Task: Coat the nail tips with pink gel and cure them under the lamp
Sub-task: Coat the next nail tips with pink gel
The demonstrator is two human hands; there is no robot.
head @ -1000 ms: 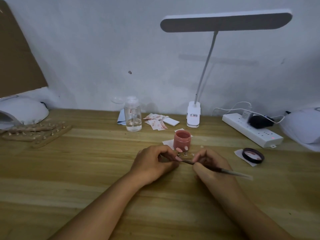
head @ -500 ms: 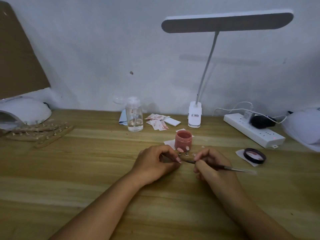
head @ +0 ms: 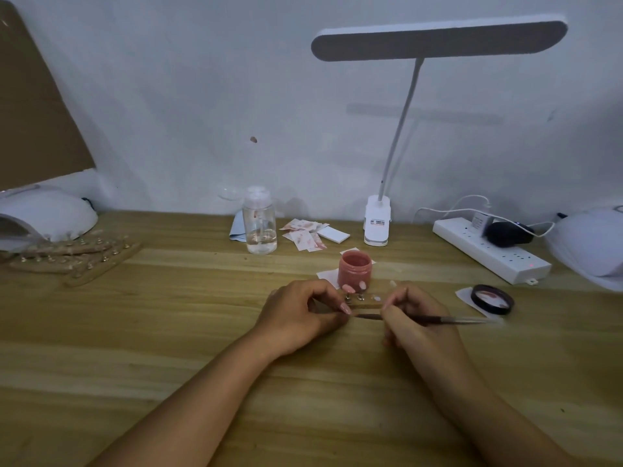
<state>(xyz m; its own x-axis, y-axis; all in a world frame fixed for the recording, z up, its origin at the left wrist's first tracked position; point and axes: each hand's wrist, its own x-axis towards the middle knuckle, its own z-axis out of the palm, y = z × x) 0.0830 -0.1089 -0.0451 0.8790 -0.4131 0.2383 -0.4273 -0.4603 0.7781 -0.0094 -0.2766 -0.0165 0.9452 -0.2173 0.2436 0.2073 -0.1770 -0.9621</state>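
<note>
Head: left hand point(head: 300, 315) pinches nail strip point(head: 368, 302), right hand point(head: 418, 323) grips brush point(head: 462, 320).

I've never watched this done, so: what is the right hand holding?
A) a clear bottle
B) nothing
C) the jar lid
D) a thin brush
D: the right hand pinches a thin brush, its tip toward the strip that the left hand grips.

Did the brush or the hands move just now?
The brush in the right hand tipped: its back end swung up until it lies nearly level. Its bristle end stayed by the left hand, which still grips the nail-tip strip. The pink gel jar, the black lid and the desk lamp stayed put.
</note>
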